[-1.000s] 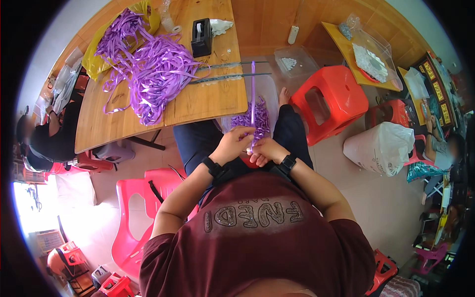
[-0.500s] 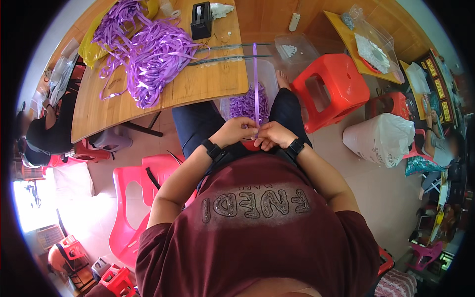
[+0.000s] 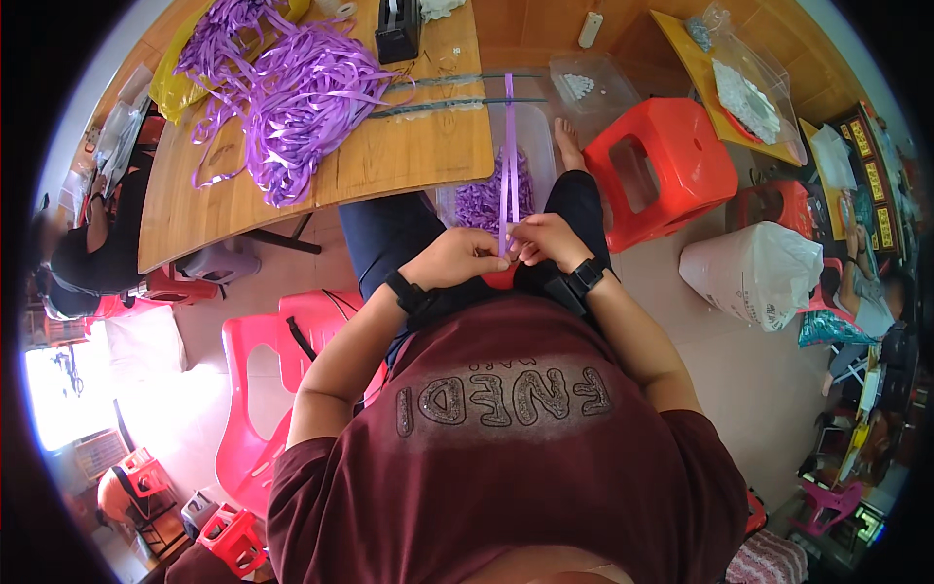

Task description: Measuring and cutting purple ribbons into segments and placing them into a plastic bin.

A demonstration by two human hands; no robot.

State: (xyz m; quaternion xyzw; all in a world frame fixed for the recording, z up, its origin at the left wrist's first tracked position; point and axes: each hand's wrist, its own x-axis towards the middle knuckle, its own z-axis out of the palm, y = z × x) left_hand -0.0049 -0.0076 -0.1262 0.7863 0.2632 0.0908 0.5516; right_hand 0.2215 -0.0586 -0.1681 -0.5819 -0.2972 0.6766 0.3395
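Note:
A narrow purple ribbon (image 3: 508, 146) is looped over two thin rods (image 3: 457, 107) that stick out past the table's right edge. Its two strands hang toward my lap, slightly apart. My left hand (image 3: 459, 257) pinches the lower end of one strand between thumb and fingers. Close beside it, my right hand (image 3: 548, 240) is closed on the other strand, with its fingers curled. Just below both hands a small red thing (image 3: 500, 279) shows in part. Beyond them, a clear plastic bin (image 3: 537, 127) between my legs holds many short purple ribbon pieces (image 3: 477, 202).
On the wooden table (image 3: 418, 161) lies a big heap of purple ribbon (image 3: 302, 97) beside a black tape dispenser (image 3: 399, 31). A red stool (image 3: 671, 161), a white sack (image 3: 749, 273) and a clear tray (image 3: 593, 88) stand to the right. A pink chair (image 3: 248, 389) is at my left.
The ribbon's two strands, lying together before, are now spread slightly apart. My right hand has moved up a little and my hands have drawn slightly apart. The view has shifted a bit.

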